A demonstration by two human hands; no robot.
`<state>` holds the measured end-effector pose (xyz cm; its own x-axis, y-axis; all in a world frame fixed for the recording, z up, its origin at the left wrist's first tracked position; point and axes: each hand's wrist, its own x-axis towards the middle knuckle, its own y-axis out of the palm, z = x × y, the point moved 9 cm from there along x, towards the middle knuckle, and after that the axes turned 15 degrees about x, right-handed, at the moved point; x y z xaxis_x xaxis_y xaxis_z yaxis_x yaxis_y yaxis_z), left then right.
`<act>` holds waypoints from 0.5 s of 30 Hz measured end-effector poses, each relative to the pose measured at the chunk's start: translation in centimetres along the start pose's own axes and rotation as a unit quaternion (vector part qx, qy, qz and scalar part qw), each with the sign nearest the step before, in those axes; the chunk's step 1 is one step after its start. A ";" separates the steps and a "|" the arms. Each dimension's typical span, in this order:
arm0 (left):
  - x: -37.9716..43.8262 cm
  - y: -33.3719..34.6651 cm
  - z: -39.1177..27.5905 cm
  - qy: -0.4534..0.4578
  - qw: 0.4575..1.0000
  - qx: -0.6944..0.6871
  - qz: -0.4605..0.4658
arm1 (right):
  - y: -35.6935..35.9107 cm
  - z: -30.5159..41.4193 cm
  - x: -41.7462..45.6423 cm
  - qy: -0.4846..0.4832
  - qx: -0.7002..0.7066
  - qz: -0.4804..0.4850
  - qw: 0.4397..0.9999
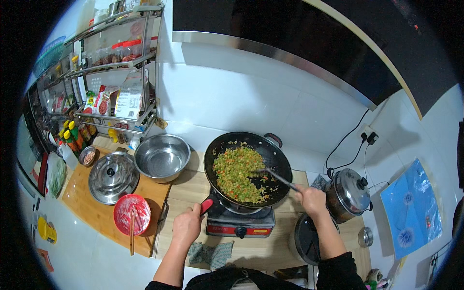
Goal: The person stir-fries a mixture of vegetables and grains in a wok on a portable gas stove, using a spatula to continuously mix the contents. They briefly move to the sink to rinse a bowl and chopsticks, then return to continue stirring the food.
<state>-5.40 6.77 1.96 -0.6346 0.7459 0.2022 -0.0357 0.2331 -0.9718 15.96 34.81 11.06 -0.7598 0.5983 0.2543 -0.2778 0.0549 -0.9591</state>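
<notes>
My left hand (187, 224) grips the red-and-black handle (207, 206) of a dark wok (279, 159). The wok rests on a portable gas stove (239, 222) with a red front panel and a black knob. Diced green food with orange-red bits (237, 170) covers much of the wok's bottom. In my right hand (312, 200) is the handle of a metal spatula (279, 178), reaching in over the wok's right rim. The spatula's head looks blurred and lies at the right side of the food.
Left of the stove are a steel basin (162, 156), a steel lid (114, 177) and a red bowl (132, 214) with chopsticks on a wooden board (81, 192). A lidded pot (348, 195) and a dark-lidded container (306, 239) stand right. A cloth (211, 253) lies in front. A range hood (282, 47) overhangs.
</notes>
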 end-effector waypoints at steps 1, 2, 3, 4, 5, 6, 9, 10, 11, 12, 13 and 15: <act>0.0 0.1 0.0 -0.002 1.000 -0.001 0.001 | 0.0 0.8 -0.7 -0.015 0.000 0.011 1.000; 0.0 0.1 0.0 -0.005 1.000 -0.002 0.002 | -0.9 0.9 -1.3 0.001 -0.006 0.024 1.000; -0.2 0.1 0.3 -0.008 1.000 -0.003 0.004 | -2.3 1.8 -2.3 0.010 -0.010 0.042 0.999; -0.3 0.0 0.3 -0.009 1.000 -0.006 0.004 | -3.7 2.3 -3.1 0.022 -0.016 0.059 0.998; -0.4 0.0 0.3 -0.009 1.000 -0.010 0.004 | -5.0 2.8 -3.9 0.015 -0.006 0.045 0.999; -0.4 0.0 0.3 -0.009 1.000 -0.011 0.005 | -6.2 3.0 -4.7 0.009 0.003 0.031 0.999; -0.4 0.4 0.4 -0.009 1.000 -0.010 0.004 | -5.9 2.5 -5.0 0.004 -0.002 0.022 1.000; -0.2 0.4 0.2 -0.005 1.000 -0.008 0.002 | -4.7 1.8 -4.7 -0.002 -0.012 0.016 1.000; -0.1 0.4 0.0 -0.002 1.000 -0.006 0.000 | -3.9 1.4 -4.5 -0.008 -0.022 0.010 1.000; -0.1 0.2 0.0 0.001 1.000 -0.008 -0.005 | -3.6 1.2 -4.4 -0.003 -0.022 0.006 1.000; -0.2 -0.1 0.0 0.004 1.000 -0.009 -0.009 | -3.3 1.0 -4.2 0.002 -0.021 0.002 1.000; -0.3 -0.2 0.0 0.003 1.000 -0.008 -0.010 | -3.4 1.1 -4.1 0.010 -0.012 0.006 1.000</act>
<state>-5.21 6.52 2.13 -0.6290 0.7450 0.2222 -0.0365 0.2572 -0.9657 19.35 31.28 13.40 -0.7510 0.6153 0.2398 -0.2544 0.0655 -0.9649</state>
